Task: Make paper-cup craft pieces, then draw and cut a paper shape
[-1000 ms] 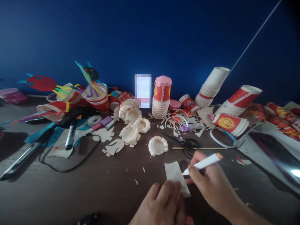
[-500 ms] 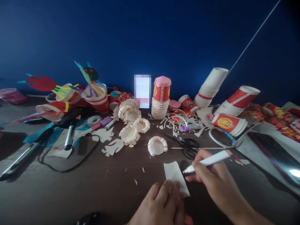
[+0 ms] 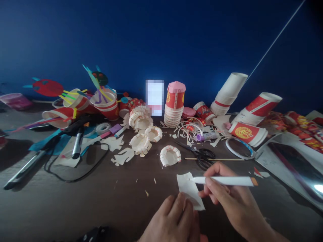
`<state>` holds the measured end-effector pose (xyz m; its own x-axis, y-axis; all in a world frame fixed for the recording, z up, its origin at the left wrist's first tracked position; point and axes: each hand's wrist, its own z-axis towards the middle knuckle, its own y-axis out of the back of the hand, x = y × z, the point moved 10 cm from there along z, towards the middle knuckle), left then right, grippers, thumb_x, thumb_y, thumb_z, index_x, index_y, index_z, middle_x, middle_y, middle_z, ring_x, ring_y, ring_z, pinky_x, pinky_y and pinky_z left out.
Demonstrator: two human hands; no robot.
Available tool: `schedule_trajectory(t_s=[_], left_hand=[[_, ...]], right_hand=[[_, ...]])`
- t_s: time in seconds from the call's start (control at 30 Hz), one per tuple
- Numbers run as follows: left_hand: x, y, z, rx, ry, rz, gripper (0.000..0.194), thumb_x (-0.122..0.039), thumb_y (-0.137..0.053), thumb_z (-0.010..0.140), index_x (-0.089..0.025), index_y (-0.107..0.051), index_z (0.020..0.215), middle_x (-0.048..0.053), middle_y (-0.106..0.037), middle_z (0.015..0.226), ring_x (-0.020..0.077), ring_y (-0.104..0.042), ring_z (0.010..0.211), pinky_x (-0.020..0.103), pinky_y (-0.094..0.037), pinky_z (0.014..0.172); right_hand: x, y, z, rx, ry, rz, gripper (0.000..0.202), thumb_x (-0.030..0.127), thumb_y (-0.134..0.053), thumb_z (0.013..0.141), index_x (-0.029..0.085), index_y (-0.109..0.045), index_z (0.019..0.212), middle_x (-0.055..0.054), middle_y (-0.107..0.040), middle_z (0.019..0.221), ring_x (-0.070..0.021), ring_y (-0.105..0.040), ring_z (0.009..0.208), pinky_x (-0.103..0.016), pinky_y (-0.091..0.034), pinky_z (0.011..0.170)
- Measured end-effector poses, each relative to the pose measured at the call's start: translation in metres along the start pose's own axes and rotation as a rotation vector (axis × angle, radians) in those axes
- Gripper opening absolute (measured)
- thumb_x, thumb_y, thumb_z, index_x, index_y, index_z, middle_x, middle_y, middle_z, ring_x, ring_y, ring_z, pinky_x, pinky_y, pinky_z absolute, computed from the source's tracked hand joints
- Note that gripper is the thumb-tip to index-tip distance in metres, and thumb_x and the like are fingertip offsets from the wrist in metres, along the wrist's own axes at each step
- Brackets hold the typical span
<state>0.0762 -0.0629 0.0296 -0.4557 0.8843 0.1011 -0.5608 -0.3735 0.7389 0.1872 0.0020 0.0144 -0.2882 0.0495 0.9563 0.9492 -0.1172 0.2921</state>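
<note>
A small white strip of paper [image 3: 189,188] lies on the dark table in front of me. My left hand [image 3: 174,216] presses its lower end down, with the fingers bent and held together. Between the thumb and fingers of my right hand [image 3: 224,193] is a white marker [image 3: 229,180] with an orange end. The marker lies nearly level, its tip at the upper right part of the paper, where a faint mark shows. Just beyond the paper sits a white ring-shaped paper piece [image 3: 170,155] with folded edges. Black-handled scissors [image 3: 205,154] rest behind my right hand.
Cut paper flowers [image 3: 140,144] and scraps lie at centre left. A glue gun [image 3: 60,134] with a cable is on the left. Stacked paper cups [image 3: 174,116] stand at the back. A tape roll [image 3: 238,148], wooden stick [image 3: 214,159] and phone [image 3: 295,164] lie on the right.
My right hand has brought the marker left onto the paper and tipped it flatter. The left hand stays on the paper. The whole view has shifted slightly.
</note>
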Motion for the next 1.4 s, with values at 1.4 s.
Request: schedule_trajectory(t_s=[1.4], left_hand=[[0.001, 0.003, 0.001, -0.036, 0.008, 0.010, 0.018, -0.015, -0.047, 0.086, -0.011, -0.063, 0.081, 0.006, -0.066, 0.080, 0.0190, -0.061, 0.077, 0.029, -0.046, 0.061]], right_hand=[[0.001, -0.018, 0.004, 0.157, 0.098, -0.357, 0.020, 0.036, -0.047, 0.085, 0.022, -0.051, 0.072, 0.002, -0.058, 0.057, -0.0137, -0.053, 0.050, -0.023, -0.044, 0.047]])
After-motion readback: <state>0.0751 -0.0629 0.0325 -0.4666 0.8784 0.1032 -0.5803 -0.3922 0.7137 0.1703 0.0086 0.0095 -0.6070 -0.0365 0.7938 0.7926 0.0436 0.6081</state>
